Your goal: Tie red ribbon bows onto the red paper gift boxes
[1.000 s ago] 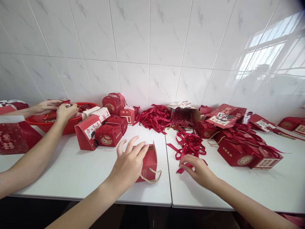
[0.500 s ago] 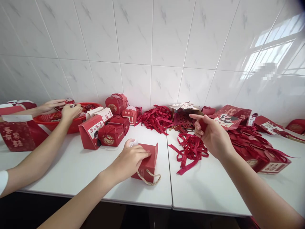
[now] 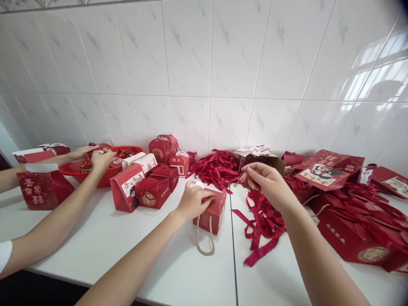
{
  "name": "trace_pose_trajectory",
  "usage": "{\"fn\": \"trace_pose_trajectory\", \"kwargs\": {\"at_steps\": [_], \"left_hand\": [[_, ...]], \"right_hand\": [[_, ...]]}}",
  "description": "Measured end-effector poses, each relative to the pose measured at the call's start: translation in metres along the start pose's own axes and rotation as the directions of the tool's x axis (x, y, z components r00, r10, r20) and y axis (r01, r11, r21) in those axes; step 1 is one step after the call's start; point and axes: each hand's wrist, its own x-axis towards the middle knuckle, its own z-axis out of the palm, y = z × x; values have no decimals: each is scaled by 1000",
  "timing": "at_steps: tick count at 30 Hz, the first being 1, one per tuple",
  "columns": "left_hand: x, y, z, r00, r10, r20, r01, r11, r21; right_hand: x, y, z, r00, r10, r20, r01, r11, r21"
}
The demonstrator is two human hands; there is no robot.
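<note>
My left hand (image 3: pixel 195 199) grips the top of a small red gift box (image 3: pixel 218 212), its fingers bent over the lid. A beige rope handle (image 3: pixel 205 250) hangs down the box's front onto the table. Over the ribbons, my right hand (image 3: pixel 263 182) is raised, with thumb and fingertips drawn together; whatever is between them is too small to make out. Below and beside it lie loose dark red ribbons (image 3: pixel 263 227). Behind it stands an open cardboard box (image 3: pixel 277 163), partly covered by the hand.
A co-worker's hands (image 3: pixel 100 159) are over a red basin (image 3: pixel 103 180) of small packets at left. Red boxes (image 3: pixel 156 191) stand left of centre. A ribbon heap (image 3: pixel 219 165) lies by the tiled wall. More boxes (image 3: pixel 347 238) fill the right side. A seam (image 3: pixel 235 263) divides the white tabletop.
My right hand has gone from a pointing index finger to fingers drawn together. The red gift box has turned and tilted slightly under my left hand. The camera view has shifted.
</note>
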Motion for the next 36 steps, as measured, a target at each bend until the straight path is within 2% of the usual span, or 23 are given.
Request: {"fn": "trace_pose_trajectory", "kwargs": {"at_steps": [3, 6, 10, 14, 19, 22, 30, 36], "left_hand": [[4, 4, 13, 999, 25, -27, -22, 994, 105], [-6, 19, 23, 999, 18, -39, -10, 981, 192], [-20, 36, 38, 995, -45, -87, 65, 968, 242], [-21, 34, 45, 992, -82, -98, 96, 984, 150], [-19, 23, 40, 983, -127, -129, 122, 991, -49], [-20, 19, 37, 978, -151, -147, 135, 984, -117], [-20, 19, 37, 982, -147, -115, 132, 982, -133], [-22, 18, 37, 986, -116, -116, 102, 987, -122]], "right_hand": [[9, 19, 0, 982, 123, 145, -81, 960, -267], [17, 39, 4, 970, 196, 144, -116, 894, -434], [23, 58, 10, 974, 181, 138, -116, 917, -383], [24, 63, 10, 969, 227, 96, -176, 911, -373], [21, 59, 11, 955, 264, 131, -200, 907, -369], [19, 57, 14, 962, 255, 98, -196, 893, -405], [16, 60, 24, 990, 127, 56, -90, 893, -441], [16, 62, 25, 988, 134, 72, -84, 878, -470]]}}
